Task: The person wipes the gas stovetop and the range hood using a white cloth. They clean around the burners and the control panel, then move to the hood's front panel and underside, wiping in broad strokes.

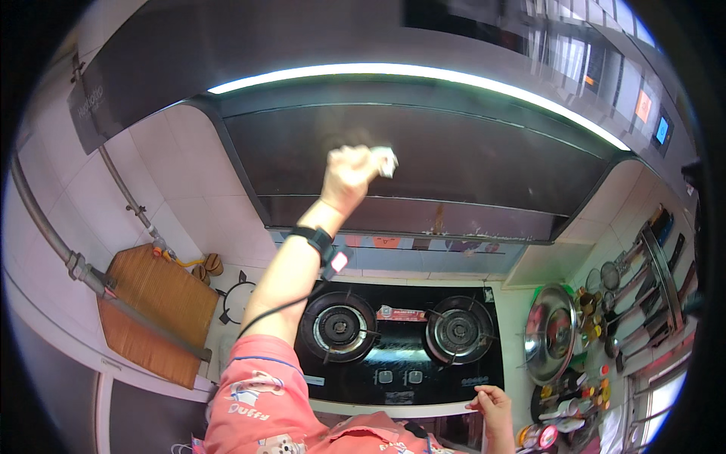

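Observation:
My left hand (349,173), raised high, grips a crumpled white cloth or wipe (385,162). Both are at the dark slanted panel (465,153) of a range hood, below its lit strip (397,69). Whether the cloth presses on the panel is hard to tell from this angle. A black band with a small device (338,261) and cable is strapped to my left wrist. Low at the right, my right hand (492,402) hovers by the front right corner of the black gas hob (397,340). Its fingers are loosely bent, with nothing visible in them.
Two burners (340,327) sit beneath my raised arm. To the right are a steel lid (550,335), several jars and bottles, and a utensil rack (661,278). A wooden board (159,312) and a metal pipe (45,221) are on the left. Brown streaks (438,218) mark the hood's lower edge.

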Demonstrator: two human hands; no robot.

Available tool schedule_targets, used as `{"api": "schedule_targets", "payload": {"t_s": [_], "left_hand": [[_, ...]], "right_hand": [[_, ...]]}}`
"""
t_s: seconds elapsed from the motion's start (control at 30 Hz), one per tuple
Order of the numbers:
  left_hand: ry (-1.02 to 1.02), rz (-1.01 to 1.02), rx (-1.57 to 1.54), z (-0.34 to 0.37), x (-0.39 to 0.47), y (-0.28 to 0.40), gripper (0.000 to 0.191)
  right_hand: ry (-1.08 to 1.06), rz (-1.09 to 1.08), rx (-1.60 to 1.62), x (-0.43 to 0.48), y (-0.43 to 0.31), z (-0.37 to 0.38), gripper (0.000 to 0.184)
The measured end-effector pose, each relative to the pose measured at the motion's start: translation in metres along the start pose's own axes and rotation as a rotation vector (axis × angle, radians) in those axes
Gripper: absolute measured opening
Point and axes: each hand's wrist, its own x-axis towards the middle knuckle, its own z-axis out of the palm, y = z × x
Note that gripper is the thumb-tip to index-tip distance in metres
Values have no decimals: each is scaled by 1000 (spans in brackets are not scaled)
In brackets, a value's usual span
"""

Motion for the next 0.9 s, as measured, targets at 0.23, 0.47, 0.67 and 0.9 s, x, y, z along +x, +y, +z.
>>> {"api": "schedule_targets", "payload": {"t_s": [0.23,0.47,0.67,0.9], "left_hand": [[-4,-44,24,-15,-1,-34,15],[331,-106,45,-42,-1,-71,18],[354,-281,29,-46,-52,-73,21],[722,-674,-42,-71,-32,-130,33]], "right_hand": [[97,-47,-61,-31,-10,53,15],[199,-76,-69,-62,-5,90,15],[166,-114,-123,-61,-9,108,15],[86,-101,-143,-53,-8,127,15]]}}
